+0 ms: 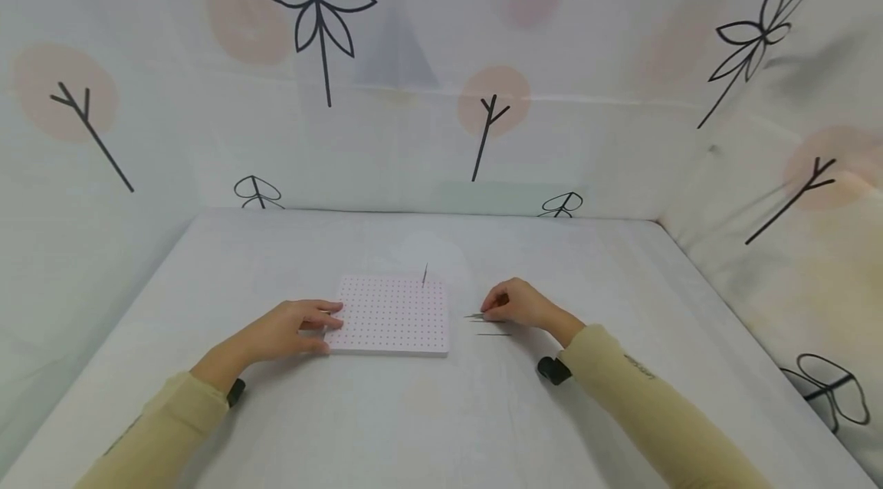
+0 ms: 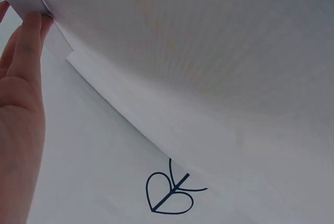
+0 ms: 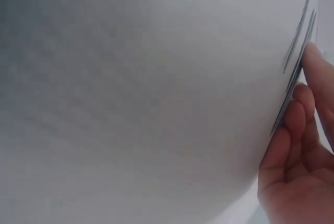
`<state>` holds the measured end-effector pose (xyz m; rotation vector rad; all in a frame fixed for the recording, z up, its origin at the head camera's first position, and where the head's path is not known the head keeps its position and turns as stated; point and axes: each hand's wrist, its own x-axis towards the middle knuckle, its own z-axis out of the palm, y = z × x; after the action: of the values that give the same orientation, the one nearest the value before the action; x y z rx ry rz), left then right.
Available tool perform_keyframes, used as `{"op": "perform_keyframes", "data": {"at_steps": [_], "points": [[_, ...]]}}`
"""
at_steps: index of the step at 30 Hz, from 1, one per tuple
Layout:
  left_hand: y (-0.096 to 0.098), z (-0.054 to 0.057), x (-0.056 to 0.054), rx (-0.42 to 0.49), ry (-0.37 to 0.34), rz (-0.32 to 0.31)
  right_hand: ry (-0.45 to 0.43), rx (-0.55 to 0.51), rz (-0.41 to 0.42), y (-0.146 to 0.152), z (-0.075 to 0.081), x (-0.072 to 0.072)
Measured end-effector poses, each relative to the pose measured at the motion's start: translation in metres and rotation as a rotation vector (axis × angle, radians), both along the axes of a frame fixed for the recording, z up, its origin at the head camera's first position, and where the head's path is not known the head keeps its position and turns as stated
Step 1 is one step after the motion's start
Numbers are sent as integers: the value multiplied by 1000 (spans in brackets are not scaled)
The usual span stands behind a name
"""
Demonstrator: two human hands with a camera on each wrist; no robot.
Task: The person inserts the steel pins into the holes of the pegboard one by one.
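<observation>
A white pegboard [image 1: 386,316] with rows of small holes lies flat on the table. One thin metal needle [image 1: 425,275] stands upright near its back right corner. My left hand [image 1: 300,326] rests at the board's left edge, fingers fairly straight and touching its side. To the right of the board, several needles [image 1: 494,335] lie roughly parallel on the table. My right hand [image 1: 517,303] is down at them, fingers bent, thumb and fingertips right at the needles [image 3: 297,67]; I cannot tell whether it pinches one.
A white cloth covers the table [image 1: 414,428]. Behind and beside it hang pale cloth walls [image 1: 414,144] with printed leaf and flower shapes. A dark wrist camera [image 1: 552,370] sits under the right sleeve [image 1: 641,397].
</observation>
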<state>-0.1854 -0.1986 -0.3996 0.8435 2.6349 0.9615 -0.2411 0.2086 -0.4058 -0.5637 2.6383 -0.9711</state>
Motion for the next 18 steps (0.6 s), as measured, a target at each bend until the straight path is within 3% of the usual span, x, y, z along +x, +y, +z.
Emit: {"op": "perform_keyframes", "data": {"at_steps": [18], "points": [[-3, -3, -4, -17, 14, 12, -27, 46, 102, -1, 1, -3]]}}
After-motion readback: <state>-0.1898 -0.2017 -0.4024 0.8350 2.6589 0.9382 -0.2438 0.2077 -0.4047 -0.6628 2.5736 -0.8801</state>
